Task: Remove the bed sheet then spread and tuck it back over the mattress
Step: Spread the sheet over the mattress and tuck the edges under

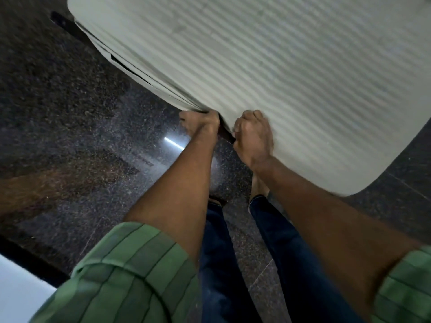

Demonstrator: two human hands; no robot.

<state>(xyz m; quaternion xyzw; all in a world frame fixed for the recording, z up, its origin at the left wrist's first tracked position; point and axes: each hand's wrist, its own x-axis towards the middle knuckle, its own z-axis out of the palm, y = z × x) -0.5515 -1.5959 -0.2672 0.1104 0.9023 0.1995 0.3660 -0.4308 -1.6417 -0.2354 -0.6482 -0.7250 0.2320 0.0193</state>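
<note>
A pale, finely striped bed sheet covers the mattress, which fills the upper right of the head view. My left hand grips the sheet's edge at the near side of the mattress, fingers curled under the fabric. Just to its right, my right hand is closed on a bunched fold of the same sheet on top of the edge. Between the two hands a dark gap shows under the sheet. On the left side the sheet's layers hang along the mattress side. The picture is blurred by motion.
Dark speckled stone floor lies left of and below the bed, with a bright light reflection. My legs in dark jeans and bare feet stand close to the bed edge. A white surface sits at the lower left.
</note>
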